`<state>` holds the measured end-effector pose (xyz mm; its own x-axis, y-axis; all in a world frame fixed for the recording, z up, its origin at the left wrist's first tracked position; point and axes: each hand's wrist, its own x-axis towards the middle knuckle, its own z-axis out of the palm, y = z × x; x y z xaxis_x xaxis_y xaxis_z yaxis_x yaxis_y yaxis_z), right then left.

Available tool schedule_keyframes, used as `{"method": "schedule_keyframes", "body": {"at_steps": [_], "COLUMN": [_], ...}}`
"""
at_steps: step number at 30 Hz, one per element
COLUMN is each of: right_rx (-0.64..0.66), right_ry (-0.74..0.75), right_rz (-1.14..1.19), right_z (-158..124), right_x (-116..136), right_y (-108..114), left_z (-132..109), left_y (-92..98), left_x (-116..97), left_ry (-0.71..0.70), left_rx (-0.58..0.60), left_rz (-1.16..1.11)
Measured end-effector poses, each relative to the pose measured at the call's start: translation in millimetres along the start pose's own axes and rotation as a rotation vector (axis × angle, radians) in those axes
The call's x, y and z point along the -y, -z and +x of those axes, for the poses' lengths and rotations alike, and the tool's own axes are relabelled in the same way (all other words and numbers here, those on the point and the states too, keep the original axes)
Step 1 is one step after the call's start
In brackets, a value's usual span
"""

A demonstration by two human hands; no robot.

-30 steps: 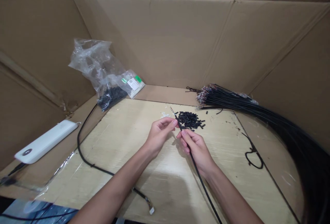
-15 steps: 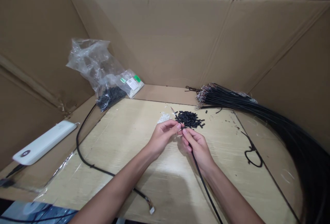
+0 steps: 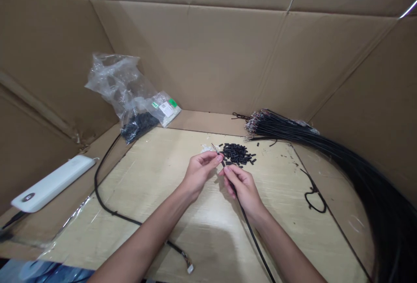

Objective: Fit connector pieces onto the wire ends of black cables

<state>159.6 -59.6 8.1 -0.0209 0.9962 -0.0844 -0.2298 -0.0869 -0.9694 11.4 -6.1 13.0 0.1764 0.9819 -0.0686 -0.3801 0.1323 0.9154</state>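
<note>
A black cable (image 3: 250,226) runs up from the bottom edge into my two hands, its stripped wire end pointing up and left past the fingers. My left hand (image 3: 202,171) pinches it near that end, between thumb and fingertips. Lower down the same cable, my right hand (image 3: 241,186) is closed around it. Whether a small sleeve sits under the left fingertips, I cannot tell. Just beyond the hands lies a pile of short black tubes (image 3: 237,154). Small white pieces (image 3: 206,148) lie beside it, partly hidden by the left hand.
A thick bundle of black cables (image 3: 312,141) curves down the right side. At back left stand a clear plastic bag (image 3: 114,76) and a labelled bag (image 3: 167,109). A white device (image 3: 54,183) lies left. Another cable with a white connector (image 3: 190,268) passes under my left arm. Cardboard walls surround the table.
My hands have come slightly apart along the cable, the right one lower, with a short stretch of cable showing between them. The view has shifted a little.
</note>
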Motion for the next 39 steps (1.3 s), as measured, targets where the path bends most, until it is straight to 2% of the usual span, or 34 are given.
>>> {"method": "schedule_keyframes", "body": {"at_steps": [11, 18, 22, 25, 30, 35, 39], "right_rx": [0.095, 0.330, 0.446, 0.428, 0.240, 0.268, 0.343], "right_ry": [-0.070, -0.212, -0.290, -0.303, -0.220, -0.232, -0.296], "right_rz": [0.043, -0.002, 0.010, 0.028, 0.032, -0.027, -0.167], "right_z": [-2, -8, -10, -8, -4, -15, -43], "right_x": [1, 12, 13, 5, -4, 6, 17], "right_y": [1, 9, 8, -2, -20, -27, -18], "left_z": [7, 25, 30, 31, 28, 27, 30], "left_y": [5.6, 32.8, 44.1, 40.9, 28.9, 30.1, 38.5], "left_x": [-4, -19, -30, -31, -22, -30, -46], "left_ry": [-0.017, -0.101, -0.145, -0.149, -0.066, -0.060, -0.098], "left_rx": [-0.160, -0.377, -0.436, -0.443, -0.404, -0.453, -0.567], "left_rz": [-0.085, -0.212, -0.256, -0.273, -0.285, -0.329, -0.397]}}
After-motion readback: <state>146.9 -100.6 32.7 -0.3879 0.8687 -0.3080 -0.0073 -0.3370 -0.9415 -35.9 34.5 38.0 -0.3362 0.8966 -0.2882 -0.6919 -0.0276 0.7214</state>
